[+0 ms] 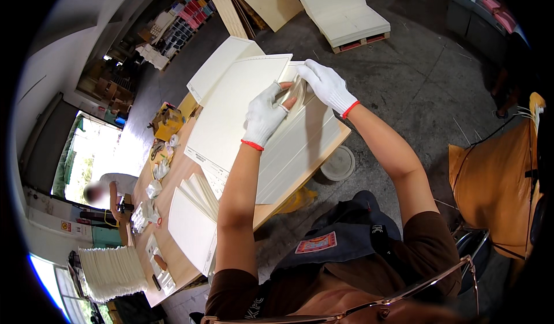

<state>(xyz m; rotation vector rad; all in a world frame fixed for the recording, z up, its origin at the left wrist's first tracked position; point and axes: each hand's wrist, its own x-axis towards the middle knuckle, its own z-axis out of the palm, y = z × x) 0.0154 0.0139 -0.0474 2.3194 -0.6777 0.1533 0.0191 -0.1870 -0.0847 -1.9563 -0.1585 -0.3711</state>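
Observation:
A tall stack of large white paper sheets (299,154) stands on the wooden table, its layered edges facing me. Both my hands wear white knit gloves with red cuffs. My left hand (264,115) is at the stack's upper edge, its bare thumb and a bare fingertip closed around a bent bundle of sheets (296,95). At the far corner of that bundle, my right hand (329,87) has its fingers bent over the sheet edges; its thumb is hidden. A broad top sheet (234,107) with small printed marks along its edge spreads to the left of my hands.
Nearer on the table (182,145) lies a fanned smaller stack (193,220). Plastic bags (161,168) and a yellow box (167,122) line its left side. A white bucket (338,163) stands on the floor, an orange sack (493,180) at right. Another person (118,188) is at left.

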